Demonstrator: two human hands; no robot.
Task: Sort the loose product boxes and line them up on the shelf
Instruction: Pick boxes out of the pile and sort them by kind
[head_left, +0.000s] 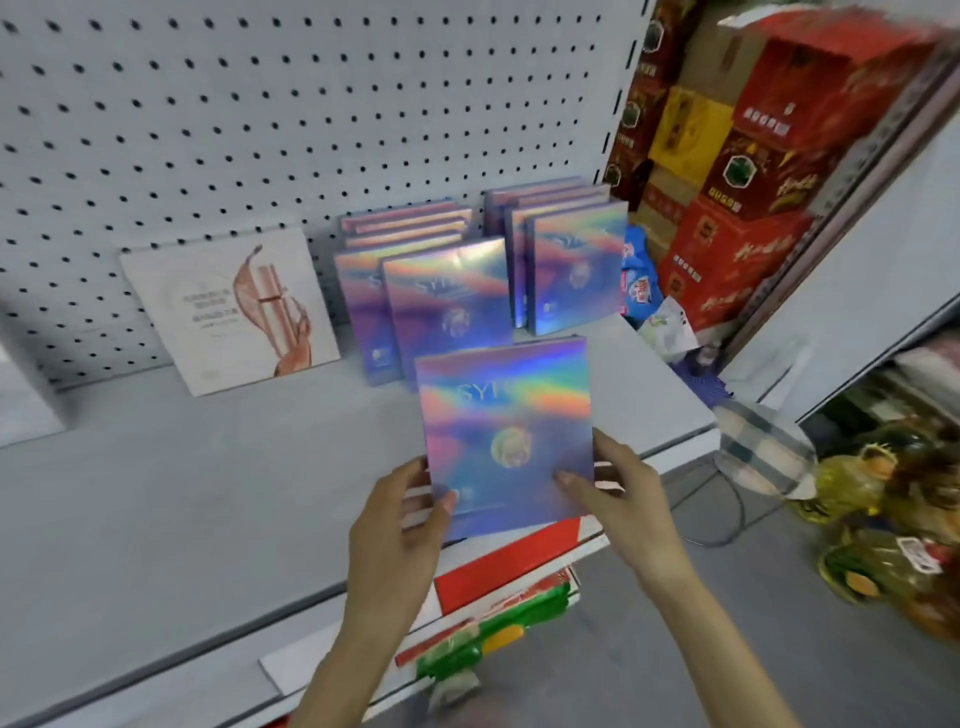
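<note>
- The grey shelf (156, 493) is stretching wide across the view, and a wall (311, 104) full of little holes is standing behind it.
- A big pile of red boxes (753, 208) is sitting off to the right, past the end of the shelf.
- Two rows of sparkly boxes are standing at the back of the shelf, the left row (447, 306) and the right row (576, 270), side by side and facing out.
- A white box (234, 306) is leaning on the wall, near the left row on its left.
- One more shiny box (504, 431) is standing up tall over the front of the shelf, with its long side going up and down. The left row is waiting straight behind it, away from the hands, so the next move is probably a push forward.
- I cannot tell if its bottom edge is touching the shelf.
- The left hand (395, 525) is pinching the bottom left corner, with the thumb on the front and the other fingers hiding behind.
- The right hand (618, 493) is pinching the bottom right corner, with the thumb on the front and the fingers curling round the side.
- Both hands are holding equally close.
</note>
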